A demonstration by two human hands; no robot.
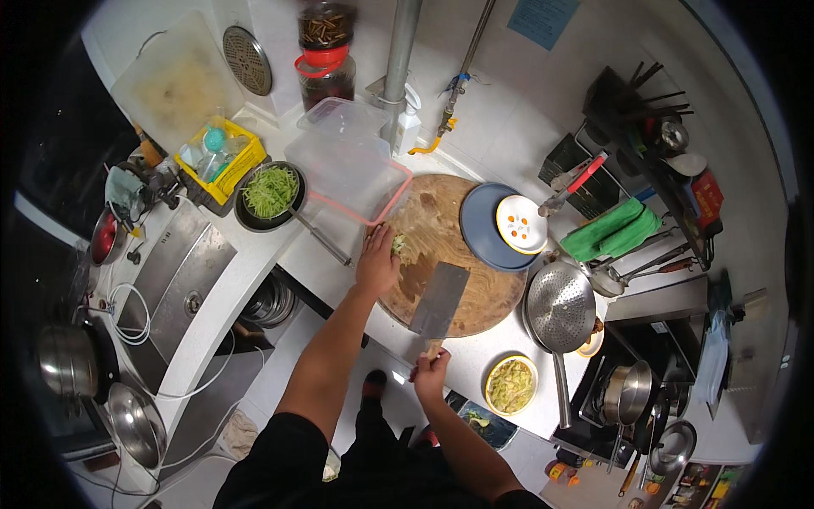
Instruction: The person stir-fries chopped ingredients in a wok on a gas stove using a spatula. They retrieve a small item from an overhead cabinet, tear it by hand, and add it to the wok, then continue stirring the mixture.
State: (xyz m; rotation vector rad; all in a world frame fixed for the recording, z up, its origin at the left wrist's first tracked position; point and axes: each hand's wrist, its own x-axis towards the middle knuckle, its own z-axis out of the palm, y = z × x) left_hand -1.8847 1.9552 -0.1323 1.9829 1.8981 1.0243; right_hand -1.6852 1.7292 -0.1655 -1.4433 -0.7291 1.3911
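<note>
My right hand (432,375) is closed around the wooden handle of a cleaver (442,299), whose broad blade lies flat-side up over the near part of a round wooden chopping board (483,299). At the board's left edge my left hand (378,261) rests palm down, beside a small heap of pale green chopped vegetable (398,244); what lies under the palm is hidden. A blue-grey plate (478,219) sits on the board's right side, with a small white yellow-rimmed dish (521,238) on it. Near the counter's front edge stands a bowl of chopped vegetable (510,385).
A pan of green shreds (270,192) and a clear plastic container (346,184) stand left of the board. On the right are a perforated strainer (561,308) and a stove with a pot (626,393). The sink (191,273) is far left.
</note>
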